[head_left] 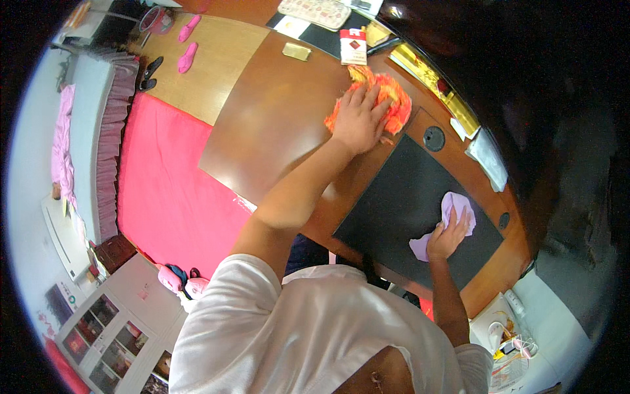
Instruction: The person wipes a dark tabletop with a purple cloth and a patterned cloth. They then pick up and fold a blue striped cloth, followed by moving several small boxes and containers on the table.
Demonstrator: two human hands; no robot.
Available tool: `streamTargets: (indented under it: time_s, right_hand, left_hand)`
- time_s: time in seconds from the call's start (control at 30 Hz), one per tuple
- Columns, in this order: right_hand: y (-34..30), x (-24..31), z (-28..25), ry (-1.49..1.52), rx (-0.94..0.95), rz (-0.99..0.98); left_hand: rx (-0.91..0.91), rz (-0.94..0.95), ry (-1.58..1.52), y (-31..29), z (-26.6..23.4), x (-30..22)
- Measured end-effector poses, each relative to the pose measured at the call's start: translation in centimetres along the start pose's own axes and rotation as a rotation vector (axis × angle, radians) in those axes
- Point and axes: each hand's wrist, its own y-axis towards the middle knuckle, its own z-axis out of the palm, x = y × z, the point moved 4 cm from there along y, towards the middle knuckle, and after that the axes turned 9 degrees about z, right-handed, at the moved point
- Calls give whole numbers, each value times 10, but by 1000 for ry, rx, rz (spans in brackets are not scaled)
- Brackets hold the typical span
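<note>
On the brown wooden desk (262, 105), my left hand (359, 118) lies over a crumpled orange and red cloth (398, 98), its fingers spread and pressing down on the cloth. My right hand (448, 238) rests with parted fingers on a lilac cloth (453, 205). That cloth lies on a black desk mat (394, 197); part of it sticks out on the left side of my palm. Just beyond the orange cloth stands a red and white cigarette pack (353, 47). A small gold-coloured box (297, 51) sits farther left on the wood.
Along the far right edge lie a gold strip (436, 85) and a clear plastic packet (487, 159). Round black cable grommets (434, 138) are set in the desk. A patterned pouch (315, 12) lies at the back. Left of the desk is a bed with a pink-red cover (164, 171).
</note>
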Motion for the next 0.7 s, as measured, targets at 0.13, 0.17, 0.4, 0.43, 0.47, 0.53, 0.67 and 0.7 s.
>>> streamTargets:
  time_s: [0.13, 0.17, 0.4, 0.43, 0.47, 0.53, 0.67, 0.7]
  right_hand:
    - [0, 3, 2, -5, -14, 15]
    - [0, 6, 3, -16, -22, 34]
    - [14, 102, 16, 22, 61, -127]
    - [15, 109, 17, 26, 93, -167]
    - [14, 111, 17, 37, 92, -165]
    - [16, 109, 17, 47, 89, -166]
    - [18, 112, 18, 50, 84, -183]
    - [18, 111, 18, 49, 77, -180]
  left_hand:
    - [105, -10, -67, -82, -39, -3]
    - [131, -38, -66, -111, -50, 1]
    - [103, -296, 157, -178, -111, 96]
    - [65, -305, 194, -165, -111, 117]
    - [30, -297, 240, -152, -109, 137]
    - [-38, -288, 295, -122, -101, 174]
    - [-68, -362, 320, -77, -86, 209]
    - [-50, -322, 322, -78, -82, 203]
